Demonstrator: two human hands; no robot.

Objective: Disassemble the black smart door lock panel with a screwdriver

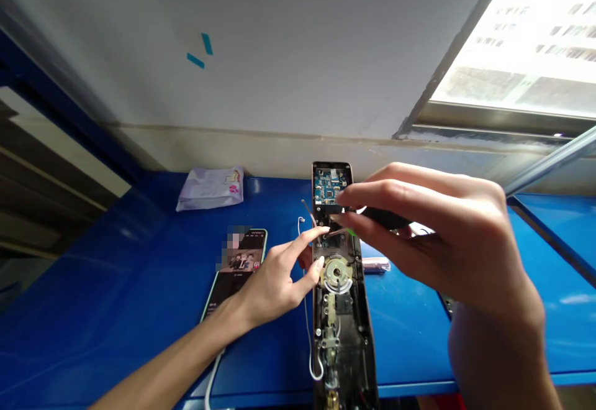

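Observation:
A long black opened device [347, 329] lies lengthwise on the blue table [116, 310], showing a blue circuit board [328, 187] at its far end and brass and metal parts lower down. My left hand [279, 279] rests against the device's left edge, index finger and thumb pinching at thin wires by the round brass part [336, 271]. My right hand [437, 236] hovers over the device's middle, fingers closed round a dark tool [384, 217] with a green tip pointing at the wires.
A phone [237, 267] with a lit screen lies left of the device, a white cable running off the table's front. A pale plastic packet [212, 187] sits by the wall. A small wrapped item [375, 265] lies right of the device. A window is at upper right.

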